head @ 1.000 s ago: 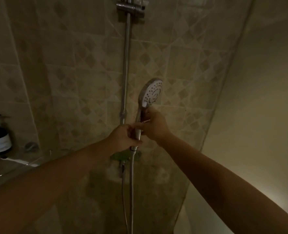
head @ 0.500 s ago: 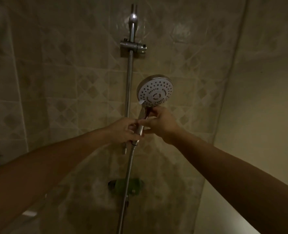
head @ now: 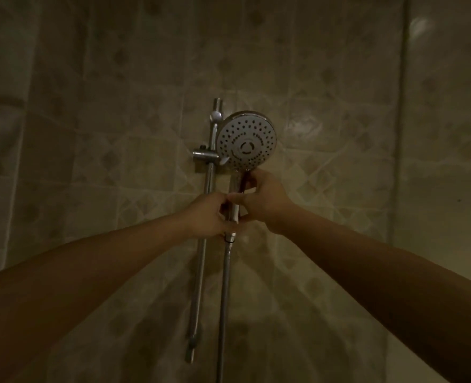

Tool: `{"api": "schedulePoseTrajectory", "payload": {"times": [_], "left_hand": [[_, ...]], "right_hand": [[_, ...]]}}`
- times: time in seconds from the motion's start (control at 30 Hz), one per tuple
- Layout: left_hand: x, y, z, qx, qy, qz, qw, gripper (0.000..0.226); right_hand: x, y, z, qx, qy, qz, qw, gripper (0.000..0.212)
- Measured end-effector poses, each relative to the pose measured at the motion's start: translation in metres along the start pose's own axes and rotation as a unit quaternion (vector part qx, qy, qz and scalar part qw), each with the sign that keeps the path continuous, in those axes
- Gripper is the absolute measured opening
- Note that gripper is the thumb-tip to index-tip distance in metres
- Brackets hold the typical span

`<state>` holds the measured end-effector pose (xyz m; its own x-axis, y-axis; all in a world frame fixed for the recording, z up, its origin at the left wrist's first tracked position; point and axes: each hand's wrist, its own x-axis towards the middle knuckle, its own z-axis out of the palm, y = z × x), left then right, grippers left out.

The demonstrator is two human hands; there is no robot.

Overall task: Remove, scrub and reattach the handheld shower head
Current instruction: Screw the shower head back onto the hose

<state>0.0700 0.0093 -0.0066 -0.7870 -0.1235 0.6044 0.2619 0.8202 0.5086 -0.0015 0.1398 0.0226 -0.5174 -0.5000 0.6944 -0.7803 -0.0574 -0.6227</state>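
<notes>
Since the earlier frame the shower head (head: 247,140) rose beside the bracket (head: 205,156) on the chrome rail (head: 201,261); I see tiled wall (head: 325,106) behind. Both arms reach up: left hand (head: 208,217) and right hand (head: 264,201) are closed around its handle above the hose (head: 224,286).

The shower head (head: 247,140) has been raised from below the rail bracket (head: 205,155) to the bracket's level, its spray face now just beside the bracket and the slide rail (head: 209,186). The face has been turned from edge-on to fully frontal. The left hand (head: 206,217) and right hand (head: 264,201) have been carried up with the handle. The hose (head: 224,286) is now hung straighter beneath.
</notes>
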Motion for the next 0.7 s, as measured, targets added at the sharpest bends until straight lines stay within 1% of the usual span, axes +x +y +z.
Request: {"api": "schedulePoseTrajectory", "payload": {"times": [0.13, 0.2, 0.3, 0.37, 0.43, 0.53, 0.6, 0.7], "left_hand": [[0.043, 0.019, -0.011, 0.078, 0.047, 0.057, 0.994, 0.039], [0.067, 0.028, -0.017, 0.092, 0.07, 0.06, 0.992, 0.04], [0.099, 0.041, -0.03, 0.171, 0.098, 0.065, 0.978, 0.026], [0.112, 0.048, -0.041, 0.235, 0.128, 0.057, 0.962, 0.028], [0.125, 0.053, -0.051, 0.249, 0.144, 0.067, 0.955, 0.031], [0.143, 0.063, -0.065, 0.243, 0.146, 0.074, 0.956, 0.038], [0.156, 0.065, -0.076, 0.268, 0.158, 0.075, 0.947, 0.04], [0.17, 0.066, -0.086, 0.276, 0.188, 0.087, 0.938, 0.04]], "right_hand": [[0.043, -0.011, -0.019, -0.016, 0.009, -0.036, 0.999, 0.033], [0.062, -0.019, -0.028, -0.013, 0.023, -0.054, 0.998, 0.033], [0.086, -0.029, -0.04, -0.006, 0.055, -0.072, 0.996, 0.035], [0.099, -0.036, -0.044, 0.002, 0.068, -0.082, 0.994, 0.036], [0.109, -0.043, -0.048, 0.004, 0.078, -0.091, 0.993, 0.036], [0.126, -0.054, -0.051, 0.017, 0.093, -0.1, 0.991, 0.043], [0.139, -0.059, -0.052, 0.015, 0.11, -0.112, 0.988, 0.045], [0.154, -0.066, -0.051, 0.009, 0.119, -0.127, 0.985, 0.042]]}}
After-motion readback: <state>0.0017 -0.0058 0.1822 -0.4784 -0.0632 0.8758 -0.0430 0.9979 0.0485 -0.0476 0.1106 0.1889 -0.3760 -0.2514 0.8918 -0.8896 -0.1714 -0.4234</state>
